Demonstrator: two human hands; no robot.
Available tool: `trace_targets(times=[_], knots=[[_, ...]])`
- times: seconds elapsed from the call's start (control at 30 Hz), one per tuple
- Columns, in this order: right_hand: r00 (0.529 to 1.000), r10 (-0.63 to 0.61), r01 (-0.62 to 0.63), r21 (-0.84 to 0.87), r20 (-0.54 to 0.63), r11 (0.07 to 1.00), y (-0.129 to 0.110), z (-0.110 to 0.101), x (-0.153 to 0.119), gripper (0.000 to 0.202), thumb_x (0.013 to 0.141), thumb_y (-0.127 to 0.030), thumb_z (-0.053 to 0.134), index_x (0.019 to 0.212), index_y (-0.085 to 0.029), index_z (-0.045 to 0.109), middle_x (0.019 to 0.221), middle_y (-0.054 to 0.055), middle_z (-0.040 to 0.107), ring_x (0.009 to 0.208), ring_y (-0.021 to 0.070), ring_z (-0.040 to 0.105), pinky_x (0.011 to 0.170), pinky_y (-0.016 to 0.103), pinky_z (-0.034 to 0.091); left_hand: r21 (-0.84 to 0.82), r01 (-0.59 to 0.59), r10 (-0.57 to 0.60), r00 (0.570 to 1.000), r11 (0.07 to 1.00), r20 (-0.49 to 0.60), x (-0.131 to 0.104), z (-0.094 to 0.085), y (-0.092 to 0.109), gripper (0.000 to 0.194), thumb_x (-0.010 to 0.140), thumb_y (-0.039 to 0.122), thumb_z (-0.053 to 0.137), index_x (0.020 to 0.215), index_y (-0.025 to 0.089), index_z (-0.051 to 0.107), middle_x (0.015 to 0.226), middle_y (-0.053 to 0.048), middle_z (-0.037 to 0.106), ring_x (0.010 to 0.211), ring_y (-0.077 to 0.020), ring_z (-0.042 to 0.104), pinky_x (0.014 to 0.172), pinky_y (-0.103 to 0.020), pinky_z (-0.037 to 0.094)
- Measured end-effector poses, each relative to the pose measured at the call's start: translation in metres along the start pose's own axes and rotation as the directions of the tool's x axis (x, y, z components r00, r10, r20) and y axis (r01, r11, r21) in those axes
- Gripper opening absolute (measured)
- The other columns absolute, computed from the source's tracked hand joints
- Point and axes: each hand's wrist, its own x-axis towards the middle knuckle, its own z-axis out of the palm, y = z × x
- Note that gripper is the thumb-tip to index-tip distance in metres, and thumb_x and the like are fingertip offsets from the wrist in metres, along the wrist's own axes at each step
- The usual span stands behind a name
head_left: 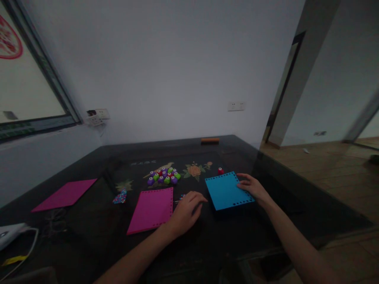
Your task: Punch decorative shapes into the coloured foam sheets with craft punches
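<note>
My right hand [251, 187] grips the right edge of a blue sheet [227, 191] with a row of punched holes along its edges. The sheet appears slightly raised off the dark table. My left hand [189, 207] rests between the blue sheet and a magenta sheet [152, 209] with similar holes, its fingers loosely bent and thumb apart, with nothing visible in it. Partly hidden behind that hand lies a small patterned item [182, 196] with a thin pale tip, too small to name. Beyond the blue sheet stands a small red piece with an eye-like white spot [220, 171].
Several purple, green and red eye-spotted pieces [164, 176] cluster mid-table. A patterned blue-red piece [120, 197] and another magenta sheet [65, 194] lie left. A white device with a cable [13, 234] sits at the left edge, an orange-brown bar [210, 140] at the back.
</note>
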Motion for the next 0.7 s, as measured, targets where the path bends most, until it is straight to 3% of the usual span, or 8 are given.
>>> trace_targets(times=[0.17, 0.33, 0.7], knots=[[1.0, -0.017, 0.021, -0.216, 0.02, 0.976, 0.0, -0.002, 0.003, 0.053, 0.068, -0.012, 0.064, 0.119, -0.019, 0.052, 0.071, -0.002, 0.057, 0.056, 0.0105, 0.054, 0.052, 0.023, 0.043, 0.042, 0.056, -0.059, 0.996, 0.998, 0.067, 0.024, 0.031, 0.007, 0.029, 0.083, 0.015, 0.051, 0.111, 0.021, 0.056, 0.117, -0.007, 0.055, 0.111, -0.0195, 0.05, 0.097, -0.035, 0.043], [0.998, -0.059, 0.062, -0.322, 0.02, 0.945, 0.008, -0.007, 0.01, 0.051, 0.069, -0.009, 0.063, 0.118, -0.017, 0.053, 0.073, -0.001, 0.059, 0.063, 0.0119, 0.057, 0.059, 0.023, 0.046, 0.149, 0.034, -0.048, 0.994, 0.988, 0.094, 0.024, 0.058, 0.001, 0.032, 0.088, 0.021, 0.048, 0.119, 0.022, 0.054, 0.128, -0.008, 0.052, 0.119, -0.0212, 0.047, 0.102, -0.039, 0.04], [0.979, -0.199, 0.153, -0.485, -0.045, 0.861, 0.014, -0.004, 0.016, 0.045, 0.067, -0.009, 0.067, 0.111, -0.016, 0.059, 0.081, 0.003, 0.063, 0.065, 0.0124, 0.057, 0.061, 0.024, 0.047, 0.226, 0.007, -0.059, 0.973, 0.974, 0.224, 0.018, 0.059, -0.006, 0.036, 0.092, 0.027, 0.045, 0.126, 0.021, 0.053, 0.139, -0.009, 0.047, 0.127, -0.0211, 0.044, 0.108, -0.04, 0.034]])
